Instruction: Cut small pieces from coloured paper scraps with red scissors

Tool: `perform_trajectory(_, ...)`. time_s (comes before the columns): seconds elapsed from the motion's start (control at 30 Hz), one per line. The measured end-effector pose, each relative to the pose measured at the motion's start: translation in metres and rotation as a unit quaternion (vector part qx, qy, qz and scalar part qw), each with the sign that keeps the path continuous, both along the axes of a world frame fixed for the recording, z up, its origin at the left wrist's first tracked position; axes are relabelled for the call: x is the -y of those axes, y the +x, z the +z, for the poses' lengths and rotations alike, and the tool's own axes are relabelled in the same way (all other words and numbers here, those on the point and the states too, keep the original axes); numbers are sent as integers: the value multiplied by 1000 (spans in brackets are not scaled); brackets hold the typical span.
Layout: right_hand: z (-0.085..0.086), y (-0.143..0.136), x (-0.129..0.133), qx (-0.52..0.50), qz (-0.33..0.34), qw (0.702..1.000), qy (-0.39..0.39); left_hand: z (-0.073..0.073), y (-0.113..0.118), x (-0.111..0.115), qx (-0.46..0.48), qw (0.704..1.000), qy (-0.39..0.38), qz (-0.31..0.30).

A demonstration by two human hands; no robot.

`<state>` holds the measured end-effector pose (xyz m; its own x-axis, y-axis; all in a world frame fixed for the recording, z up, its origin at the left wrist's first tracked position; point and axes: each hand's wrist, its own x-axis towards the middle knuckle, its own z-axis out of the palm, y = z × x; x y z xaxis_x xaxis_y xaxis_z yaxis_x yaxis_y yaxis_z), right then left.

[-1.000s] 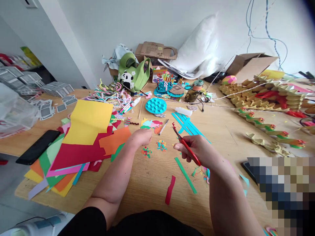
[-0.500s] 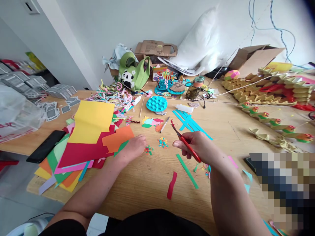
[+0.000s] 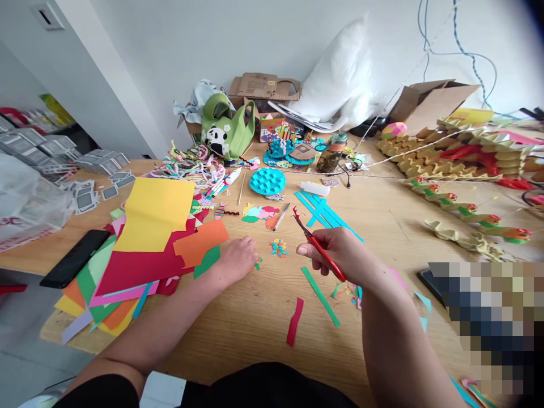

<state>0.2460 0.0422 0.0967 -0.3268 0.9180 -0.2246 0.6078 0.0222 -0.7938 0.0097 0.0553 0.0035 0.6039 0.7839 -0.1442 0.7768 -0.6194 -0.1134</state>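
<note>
My left hand [image 3: 239, 259] rests low over the table with its fingers curled together, partly covering a small pile of green and orange paper bits [image 3: 258, 263]. What its fingertips hold, if anything, is hidden. In my right hand [image 3: 334, 249] are red-handled scissors [image 3: 322, 253], pointing up and away from me. Thin red paper scraps [image 3: 296, 213] show at the blade tips. Between the hands lies a pile of mixed paper bits [image 3: 279, 248]. A green strip [image 3: 321, 296] and a red strip [image 3: 294, 322] lie nearer to me.
Coloured paper sheets [image 3: 157, 215] and a black phone [image 3: 75, 259] lie at left. Beyond the hands are fish cutouts [image 3: 260, 213], a pen [image 3: 281, 216], a blue scalloped disc [image 3: 267, 181], a glue bottle [image 3: 314, 188] and blue strips [image 3: 327, 212]. Egg cartons [image 3: 408, 150] stand at right.
My left hand has shifted slightly right and towards me, covering more of the green and orange bits. The scissors stay in my right hand. The whole view has shifted slightly.
</note>
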Motion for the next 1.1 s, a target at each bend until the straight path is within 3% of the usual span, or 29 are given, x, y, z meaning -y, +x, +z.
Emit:
perform_trajectory(0.2,-2,-1,0,-5,-3,1000,0,-3,-6,-1,51,999,9,16)
perform_trajectory(0.33,-2,-1,0,-4,-4,1000,9,-6,-11,-8,210,973,5,98)
perform_trajectory(0.4,-2,-1,0,0,-3,1000,12,-5,-12,-15,332,927,-34,174)
perform_trajectory(0.5,-2,-1,0,12,5,1000,10,1,-11,-26,521,797,-146,269)
perform_trajectory(0.6,-2,-2,-1,13,9,1000,7,13,-4,-33,656,655,-232,295)
perform_trajectory(0.7,-3,-2,-1,6,6,1000,4,29,8,-35,724,563,-270,294)
perform_trajectory(0.8,-4,2,-2,17,6,1000,8,44,23,-35,759,509,-297,277)
perform_trajectory(0.97,-2,19,-2,75,14,997,8,62,46,-37,806,448,-304,239)
perform_trajectory(1.03,0,24,-2,96,19,995,11,67,52,-38,818,433,-312,216)
perform_trajectory(1.1,1,27,-1,99,26,995,9,70,56,-37,814,436,-325,203)
